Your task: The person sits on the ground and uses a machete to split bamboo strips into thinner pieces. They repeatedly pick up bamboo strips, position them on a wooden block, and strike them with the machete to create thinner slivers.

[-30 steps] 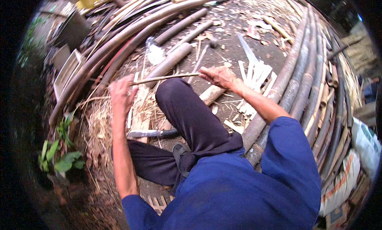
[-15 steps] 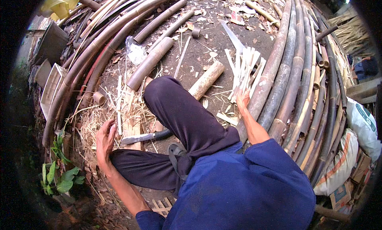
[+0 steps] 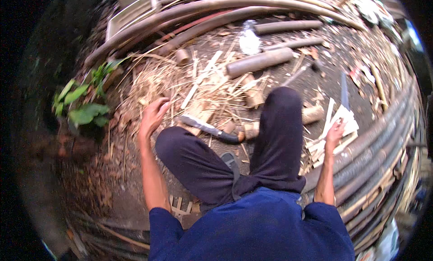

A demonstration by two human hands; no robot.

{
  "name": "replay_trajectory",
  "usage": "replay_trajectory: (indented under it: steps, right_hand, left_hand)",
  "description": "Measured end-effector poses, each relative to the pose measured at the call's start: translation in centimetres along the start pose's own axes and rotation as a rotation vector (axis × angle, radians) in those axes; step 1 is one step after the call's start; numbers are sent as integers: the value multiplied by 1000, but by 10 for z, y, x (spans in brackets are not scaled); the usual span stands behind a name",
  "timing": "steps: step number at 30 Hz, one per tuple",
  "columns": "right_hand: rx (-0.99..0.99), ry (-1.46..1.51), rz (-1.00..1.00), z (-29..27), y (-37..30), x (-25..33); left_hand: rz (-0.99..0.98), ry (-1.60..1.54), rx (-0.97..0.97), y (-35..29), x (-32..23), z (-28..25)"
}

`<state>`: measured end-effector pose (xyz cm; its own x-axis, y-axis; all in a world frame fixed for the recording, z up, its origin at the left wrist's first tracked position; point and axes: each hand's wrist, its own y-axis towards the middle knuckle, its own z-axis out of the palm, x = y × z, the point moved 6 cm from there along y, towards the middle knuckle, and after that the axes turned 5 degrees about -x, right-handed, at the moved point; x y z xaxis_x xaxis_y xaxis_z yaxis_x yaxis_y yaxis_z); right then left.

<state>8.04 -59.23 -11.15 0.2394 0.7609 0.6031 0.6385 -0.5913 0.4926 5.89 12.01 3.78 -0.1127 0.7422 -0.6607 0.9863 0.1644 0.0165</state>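
Note:
My left hand (image 3: 154,117) is lifted left of my bent knee, fingers loosely curved and apart, nothing in it. Close to its right lies a machete (image 3: 198,124) with a dark, worn blade and black handle, the blade across a pale piece of wood (image 3: 200,112). Over on the right, my right hand (image 3: 334,131) is at a pile of pale split bamboo strips (image 3: 347,115). Its fingers look slightly spread and hold nothing that I can see, though motion blurs them. A saw blade (image 3: 344,89) sticks out beyond the strips.
Long bamboo poles (image 3: 361,150) run along my right side, and more poles (image 3: 198,10) curve across the far side. Cut bamboo sections (image 3: 259,62) and shavings (image 3: 149,80) lie on the ground ahead. A green leafy plant (image 3: 85,110) grows at the left.
The view has swung toward the left, blurring the picture. My right hand, earlier at the near ends of the strips, now appears above them. My left hand stays raised and empty.

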Motion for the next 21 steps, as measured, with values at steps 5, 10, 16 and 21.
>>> replay_trajectory:
  steps: [5,10,16,21]
  right_hand:
    - [471,704,24,-24,7,298]
    - [1247,406,-629,124,-217,311]
    - [1233,-172,-1036,143,-340,243]
    - [1382,-21,-962,165,-359,237]
  left_hand:
    - [-83,-7,-64,26,88,75]
    - [-72,226,-77,74,151,170]
    - [-266,356,-126,76,183,217]
    - [-279,349,-208,78,224,202]
